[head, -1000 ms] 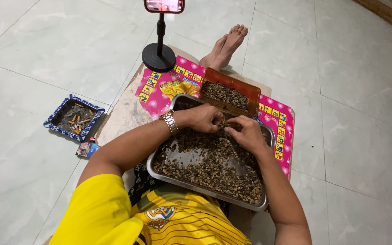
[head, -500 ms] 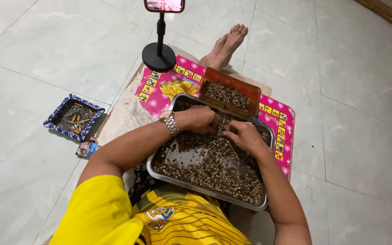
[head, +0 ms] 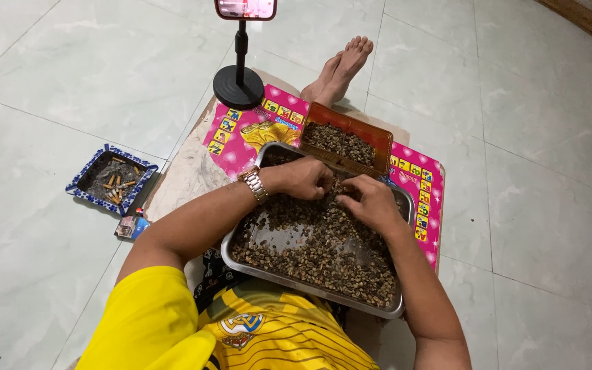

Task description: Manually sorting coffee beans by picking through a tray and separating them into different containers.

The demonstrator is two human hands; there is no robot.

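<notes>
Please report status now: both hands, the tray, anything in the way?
Left hand and right hand down in seeds, fingers curled; grip unclear. Metal tray on lap. Brown tray touching far rim.

— We see a silver tray (head: 241, 257) filled with dark brown bits (head: 323, 253), and behind it an orange-brown box (head: 378, 137).

— We also note the pink mat (head: 241, 137) patterned with small coloured squares, a blue-rimmed ashtray (head: 80, 179), a yellow striped shirt (head: 282, 339), a black stand (head: 239, 85) and a pale grey-green tiled floor (head: 70, 68).
</notes>
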